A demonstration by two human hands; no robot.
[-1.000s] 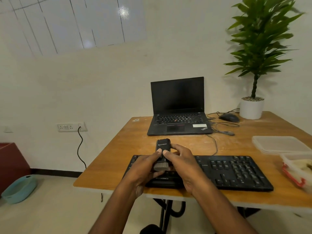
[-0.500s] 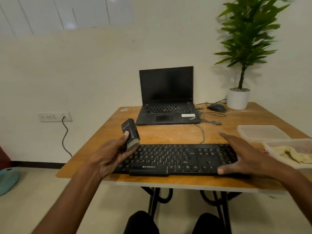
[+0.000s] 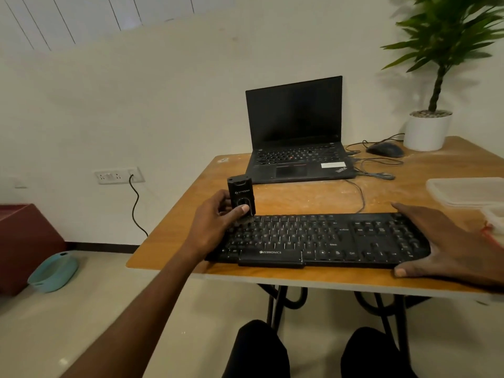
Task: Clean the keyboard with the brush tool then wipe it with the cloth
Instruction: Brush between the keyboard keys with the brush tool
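A person sits at a wooden table [image 3: 313, 199] with a black keyboard [image 3: 321, 238] lying along its near edge. The left hand [image 3: 215, 225] grips a small black brush tool [image 3: 241, 196], fingers behind it and the thumb pressed on its front face; the tool stands nearly upright, its lower end down at the keyboard's far left corner (the bristles themselves are too dark to make out against the keys). The right hand [image 3: 447, 244] lies flat and spread over the keyboard's right end, fingers straight, thumb at the near edge, holding nothing. Behind the keyboard sits an open laptop [image 3: 296, 132] with a dark screen, a mouse [image 3: 385, 150] beside it and a potted plant [image 3: 428, 129] at the far right corner. Two clear plastic containers [image 3: 469, 190] sit at the table's right edge.
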